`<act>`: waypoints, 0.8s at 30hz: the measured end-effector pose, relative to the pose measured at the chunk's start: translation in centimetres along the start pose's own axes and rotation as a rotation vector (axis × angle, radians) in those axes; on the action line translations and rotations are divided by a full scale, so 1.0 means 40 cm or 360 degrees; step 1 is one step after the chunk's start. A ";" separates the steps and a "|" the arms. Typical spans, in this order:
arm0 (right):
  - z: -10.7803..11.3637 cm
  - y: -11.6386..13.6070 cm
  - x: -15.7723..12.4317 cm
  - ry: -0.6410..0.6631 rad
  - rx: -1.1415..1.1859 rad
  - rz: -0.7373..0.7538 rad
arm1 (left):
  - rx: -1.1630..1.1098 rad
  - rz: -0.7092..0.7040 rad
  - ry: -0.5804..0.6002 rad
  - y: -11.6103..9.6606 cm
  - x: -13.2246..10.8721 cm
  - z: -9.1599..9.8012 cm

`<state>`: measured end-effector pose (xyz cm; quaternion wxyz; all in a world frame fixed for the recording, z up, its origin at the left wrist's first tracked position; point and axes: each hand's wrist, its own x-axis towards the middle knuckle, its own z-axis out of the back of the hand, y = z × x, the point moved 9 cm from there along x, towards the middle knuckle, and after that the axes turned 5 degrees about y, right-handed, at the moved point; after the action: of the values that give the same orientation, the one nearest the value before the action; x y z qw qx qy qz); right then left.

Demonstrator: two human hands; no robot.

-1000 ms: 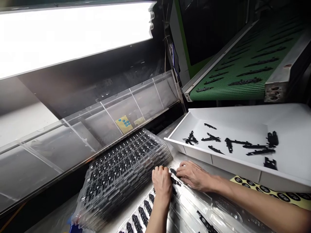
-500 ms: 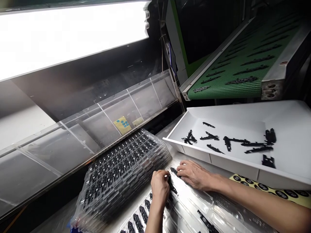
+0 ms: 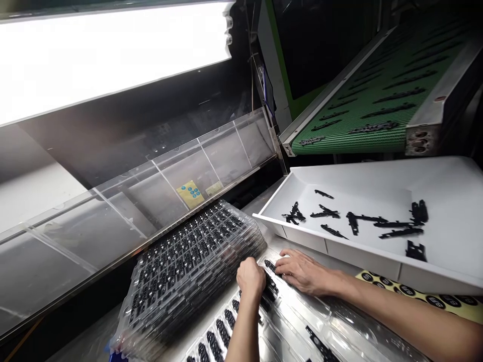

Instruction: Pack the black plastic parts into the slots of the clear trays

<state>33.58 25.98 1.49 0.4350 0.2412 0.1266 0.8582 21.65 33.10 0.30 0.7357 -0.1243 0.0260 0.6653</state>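
Note:
A clear plastic tray (image 3: 298, 322) with long slots lies in front of me, several black parts (image 3: 222, 332) set in a row along its left side. My left hand (image 3: 251, 276) is closed at the tray's far left edge, by a black part (image 3: 270, 285); whatever its fingers hold is hidden. My right hand (image 3: 302, 271) rests palm down over the far end, its fingers bent at another black part (image 3: 270, 265). One more black part (image 3: 319, 344) lies loose on the tray near the bottom.
Left of the hands stands a tall stack of filled clear trays (image 3: 188, 256). A white bin (image 3: 362, 188) holds scattered black parts, below a green conveyor (image 3: 350, 143) carrying more. Round black stickers on a yellow sheet (image 3: 418, 291) lie by my right forearm.
My left hand has shifted slightly right and away from me, its fingers now turned down out of sight. The right hand has hardly moved.

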 end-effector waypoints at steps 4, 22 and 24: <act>0.006 -0.008 0.002 0.0000 0.0001 -0.0015 | 0.0035 -0.0034 0.0002 -0.005 -0.011 0.009; 0.026 0.007 -0.034 0.0119 0.0102 -0.0253 | -0.0018 -0.0404 0.0109 0.044 -0.225 0.005; 0.010 0.032 -0.092 0.0280 0.0257 -0.0431 | -0.0032 -0.0448 0.0403 0.088 -0.297 -0.063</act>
<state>34.78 22.25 1.26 0.5132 0.1801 0.2639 0.7966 17.17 21.30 -0.26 0.8110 -0.2168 0.0939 0.5352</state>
